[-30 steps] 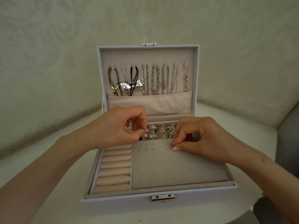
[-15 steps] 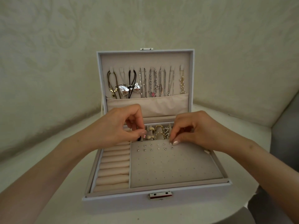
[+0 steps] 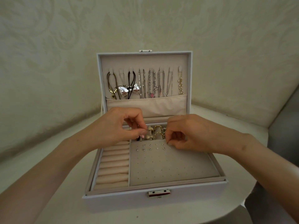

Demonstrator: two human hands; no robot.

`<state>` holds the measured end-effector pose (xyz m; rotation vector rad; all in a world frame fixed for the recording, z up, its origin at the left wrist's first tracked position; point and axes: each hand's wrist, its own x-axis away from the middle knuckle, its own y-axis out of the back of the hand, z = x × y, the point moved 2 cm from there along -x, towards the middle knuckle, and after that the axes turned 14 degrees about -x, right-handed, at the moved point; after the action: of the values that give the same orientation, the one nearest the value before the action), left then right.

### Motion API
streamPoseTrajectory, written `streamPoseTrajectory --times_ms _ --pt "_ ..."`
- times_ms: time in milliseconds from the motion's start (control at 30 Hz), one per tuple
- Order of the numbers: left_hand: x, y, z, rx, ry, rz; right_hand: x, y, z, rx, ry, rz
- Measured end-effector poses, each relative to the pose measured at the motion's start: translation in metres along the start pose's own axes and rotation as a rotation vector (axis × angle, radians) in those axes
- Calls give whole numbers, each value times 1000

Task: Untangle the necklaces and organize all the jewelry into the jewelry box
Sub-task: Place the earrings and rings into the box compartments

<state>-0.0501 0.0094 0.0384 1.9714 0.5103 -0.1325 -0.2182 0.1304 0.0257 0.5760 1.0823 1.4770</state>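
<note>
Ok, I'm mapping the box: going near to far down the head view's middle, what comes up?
Front clasp, earring panel, stud earrings, lid pocket, hanging necklaces, lid latch.

One box [image 3: 155, 198], two hands [image 3: 116, 125], roughly ten studs [image 3: 150, 149]

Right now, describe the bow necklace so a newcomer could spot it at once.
Find the open white jewelry box, then its upright lid. In the row of hanging necklaces, the bow necklace is toward the left: black cord, the only one with a large shiny silver bow.
</note>
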Motion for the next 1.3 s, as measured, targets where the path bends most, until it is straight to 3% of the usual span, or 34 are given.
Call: streamPoseTrajectory --times_ms 367,667,1300 --pt "-11 -29 -7 81 93 -65 12 6 -14 -432 -154 -217" --pt "-29 -43 -12 -73 14 -1 26 9 -23 -312 -161 -299" --pt "-35 -47 -14 -166 -85 -2 38 12 -21 -389 -188 -330"
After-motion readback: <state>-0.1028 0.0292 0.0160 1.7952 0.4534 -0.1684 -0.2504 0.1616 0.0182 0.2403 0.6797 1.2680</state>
